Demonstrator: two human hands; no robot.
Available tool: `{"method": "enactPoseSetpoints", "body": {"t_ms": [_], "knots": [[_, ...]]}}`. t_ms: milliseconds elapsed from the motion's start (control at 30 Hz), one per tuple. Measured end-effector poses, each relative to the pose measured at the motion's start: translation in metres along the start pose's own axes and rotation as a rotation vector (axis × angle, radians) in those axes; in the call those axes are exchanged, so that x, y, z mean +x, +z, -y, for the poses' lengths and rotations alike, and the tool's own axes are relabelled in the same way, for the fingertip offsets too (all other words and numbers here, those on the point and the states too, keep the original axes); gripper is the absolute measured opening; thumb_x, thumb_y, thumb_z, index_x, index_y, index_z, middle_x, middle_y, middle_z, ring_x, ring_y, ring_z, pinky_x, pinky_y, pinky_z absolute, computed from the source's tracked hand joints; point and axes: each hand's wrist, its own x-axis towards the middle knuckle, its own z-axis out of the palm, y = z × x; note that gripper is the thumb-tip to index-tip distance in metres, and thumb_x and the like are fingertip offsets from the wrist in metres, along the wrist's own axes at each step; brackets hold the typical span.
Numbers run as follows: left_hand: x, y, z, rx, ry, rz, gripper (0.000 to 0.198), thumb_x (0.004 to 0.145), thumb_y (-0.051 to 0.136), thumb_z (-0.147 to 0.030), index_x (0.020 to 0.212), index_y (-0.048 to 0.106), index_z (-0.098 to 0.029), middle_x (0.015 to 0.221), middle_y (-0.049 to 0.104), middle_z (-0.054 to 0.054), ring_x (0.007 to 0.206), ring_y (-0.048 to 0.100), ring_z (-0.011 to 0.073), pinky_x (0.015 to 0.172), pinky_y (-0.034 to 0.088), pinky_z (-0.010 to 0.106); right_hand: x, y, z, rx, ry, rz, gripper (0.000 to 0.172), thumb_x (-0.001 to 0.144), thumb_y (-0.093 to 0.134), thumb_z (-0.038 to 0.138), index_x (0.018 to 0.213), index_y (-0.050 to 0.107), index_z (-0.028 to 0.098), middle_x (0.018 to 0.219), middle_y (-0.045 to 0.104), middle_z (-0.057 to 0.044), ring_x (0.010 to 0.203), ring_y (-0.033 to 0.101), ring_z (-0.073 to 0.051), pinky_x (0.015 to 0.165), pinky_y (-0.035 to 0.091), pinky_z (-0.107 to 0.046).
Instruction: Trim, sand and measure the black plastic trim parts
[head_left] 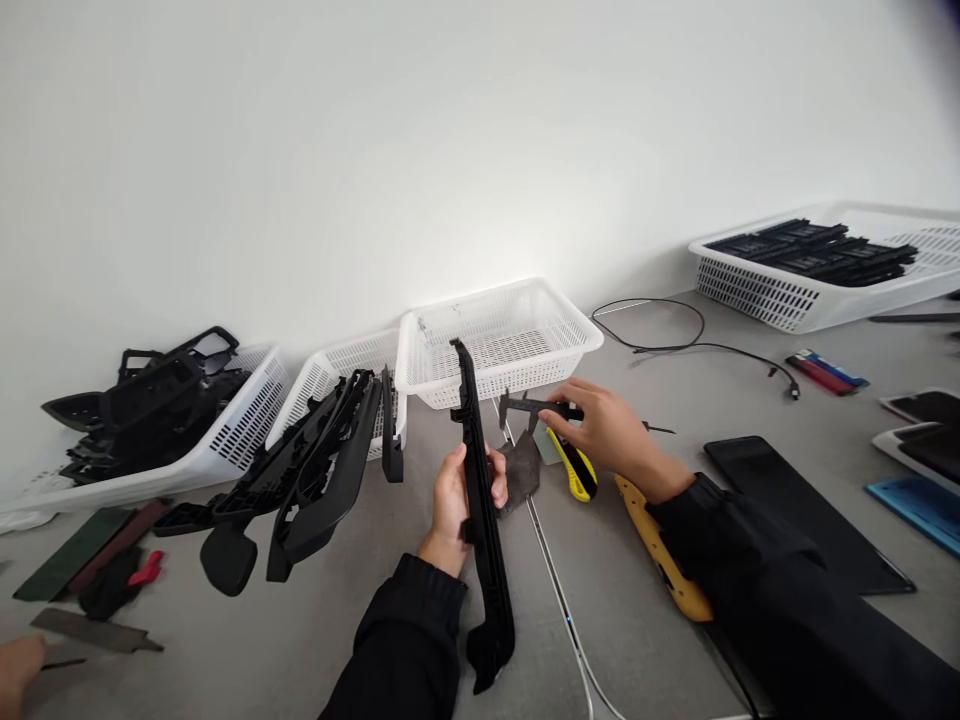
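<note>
Head view: a pale wall point(450, 150) rises behind a grey table point(262, 650). Along the wall stand white baskets: the right basket point(757, 302) carries dark parts, the left basket point(247, 430) is heaped with black ones, and the centre basket point(517, 382) has the small basket point(300, 400) just to its left, with long black bars leaning out of it.

In front of the centre basket, the long black part point(480, 500) is held up off the table, nearly upright, its narrow end at the top. The tablet point(806, 510) lies flat on the right, and the yellow tool point(660, 555) rests partly under the right sleeve.

The left hand point(454, 500) is closed around the part's middle, thumb on one side, fingertips showing on the other. The right hand point(604, 425) pinches the caliper point(525, 405) between thumb and fingers; its jaws stand to the right of the part, a gap showing between. Below it lie the cutter point(574, 468) and a dark scrap point(521, 470).
</note>
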Motion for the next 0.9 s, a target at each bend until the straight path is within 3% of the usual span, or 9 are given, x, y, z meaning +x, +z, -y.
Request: {"method": "enactPoseSetpoints", "body": {"t_ms": [133,333,467,600,767,900], "knots": [[0.000,0.002,0.001,-0.003,0.008,0.030,0.036,0.090,0.070,-0.051,0.098,0.068,-0.016,0.078,0.067,0.004,0.050,0.052,0.0114,0.045,0.038,0.024,0.004,0.002,-0.020,-0.132,0.153,-0.041,0.021,0.099,0.061,0.038,0.100,0.072,0.021,0.102,0.076,-0.008,0.088,0.068,-0.026,0.070,0.043,-0.034],[0.001,0.004,0.001,0.048,0.028,0.031,0.061,0.093,0.064,-0.063,0.135,0.062,-0.018,0.084,0.072,0.005,0.056,0.058,0.0153,0.049,0.044,0.026,0.004,0.008,-0.039,-0.298,0.348,0.036,0.024,0.101,0.057,0.041,0.105,0.070,0.021,0.109,0.075,-0.011,0.085,0.068,-0.026,0.066,0.038,-0.034],[-0.002,0.008,-0.001,0.056,0.010,-0.006,0.068,0.089,0.068,-0.068,0.133,0.064,-0.017,0.084,0.071,0.006,0.059,0.059,0.0152,0.052,0.046,0.027,0.002,0.011,-0.045,-0.324,0.352,0.057,0.025,0.102,0.056,0.039,0.106,0.071,0.019,0.111,0.075,-0.014,0.085,0.068,-0.027,0.065,0.036,-0.034],[-0.004,0.009,-0.001,0.041,0.007,-0.054,0.063,0.091,0.067,-0.066,0.125,0.069,-0.014,0.084,0.069,0.007,0.060,0.058,0.0147,0.054,0.046,0.027,0.002,0.012,-0.048,-0.338,0.346,0.075,0.023,0.101,0.058,0.039,0.102,0.071,0.020,0.105,0.076,-0.013,0.085,0.069,-0.027,0.064,0.035,-0.034],[-0.005,0.010,0.001,0.041,-0.015,-0.054,0.058,0.089,0.072,-0.061,0.118,0.071,-0.011,0.082,0.068,0.007,0.060,0.058,0.0145,0.054,0.047,0.027,0.000,0.013,-0.047,-0.363,0.342,0.075,0.024,0.101,0.059,0.039,0.112,0.068,0.020,0.111,0.076,-0.014,0.085,0.070,-0.028,0.065,0.036,-0.034],[-0.005,0.010,0.001,0.061,0.015,-0.046,0.053,0.091,0.068,-0.057,0.122,0.066,-0.013,0.084,0.070,0.006,0.059,0.060,0.0152,0.053,0.049,0.027,-0.001,0.014,-0.044,-0.391,0.299,0.071,0.021,0.098,0.062,0.034,0.113,0.068,0.020,0.111,0.075,-0.015,0.103,0.067,-0.033,0.077,0.041,-0.037]]}}
